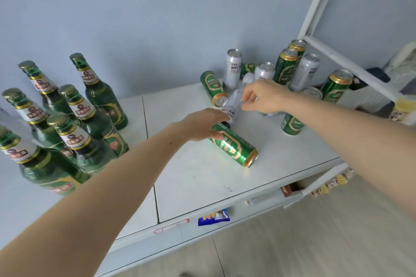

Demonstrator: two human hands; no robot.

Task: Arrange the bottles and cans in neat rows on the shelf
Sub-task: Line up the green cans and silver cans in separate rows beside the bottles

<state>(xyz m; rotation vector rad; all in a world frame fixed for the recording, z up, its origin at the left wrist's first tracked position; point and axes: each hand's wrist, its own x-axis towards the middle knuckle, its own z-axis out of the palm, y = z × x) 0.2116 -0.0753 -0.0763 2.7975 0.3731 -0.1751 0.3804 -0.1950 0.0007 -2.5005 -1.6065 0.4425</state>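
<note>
Reaching over a white shelf top [202, 177] made of panels with a dark seam between them, I face a pale blue-grey wall [146, 18] at the far side. A white metal frame [319, 2] rises at the far right; light wood-look floor [292, 243] shows at near right.

Item, left: six green glass bottles [99, 96], upright, gold-capped, clustered rather than rowed.

Item, far right: a jumble of green and silver cans [286, 67], some standing, some lying on their sides.

Item, centre: a silver can [231, 105], tilted, off the surface between my hands. My right hand [263, 96] pinches it near its far end with curled fingers. My left hand [202, 123] lies with fingers extended by its near end, above a green can [234, 144] lying on its side; whether that hand touches either can I cannot tell.

Item, near edge: a blue packet [213, 218] and a red box [287, 190] peek from below the shelf top, mostly hidden.

Obscured: my right arm covers part of a standing green can and others behind it; the nearest bottle is cut off at the left edge; labels are too blurred to read.
</note>
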